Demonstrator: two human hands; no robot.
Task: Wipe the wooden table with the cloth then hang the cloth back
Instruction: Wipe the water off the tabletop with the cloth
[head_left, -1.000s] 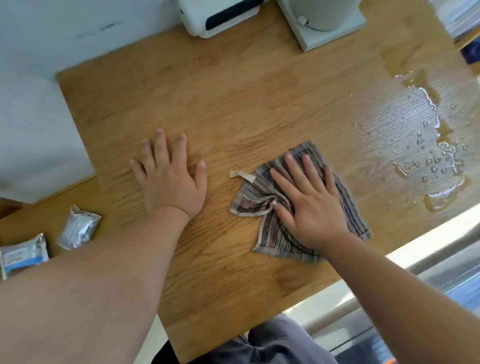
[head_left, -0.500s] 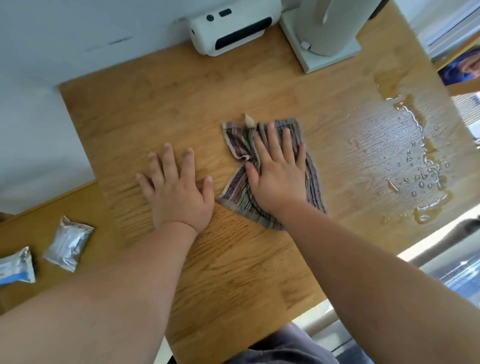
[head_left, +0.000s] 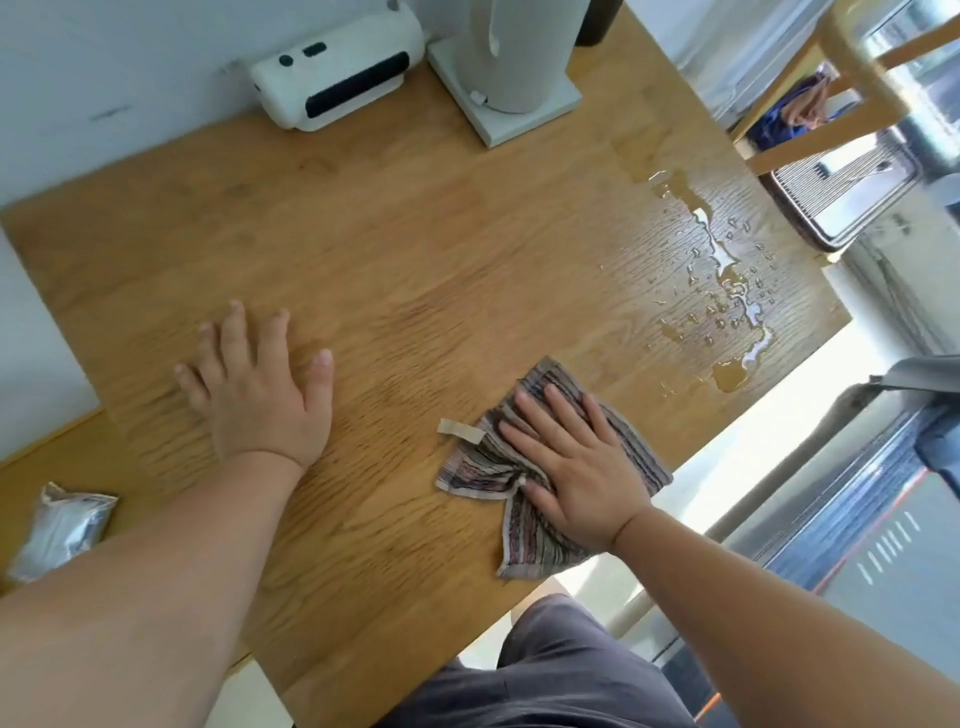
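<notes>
The striped cloth (head_left: 475, 470) lies crumpled on the wooden table (head_left: 415, 249), toward five o'clock from the table's middle and close to the near edge, one corner reaching that edge. The right hand (head_left: 576, 467) lies flat on top of it, fingers straight and slightly spread, pressing it down rather than gripping it; the cloth's pale hanging loop (head_left: 460, 430) sticks out at ten o'clock from that hand. The left hand (head_left: 260, 395) is well apart from the cloth, at about nine o'clock from it, palm down on bare wood with fingers extended, holding nothing. A puddle of water (head_left: 737, 312) with scattered drops glistens at roughly one o'clock from the cloth, not touching it.
</notes>
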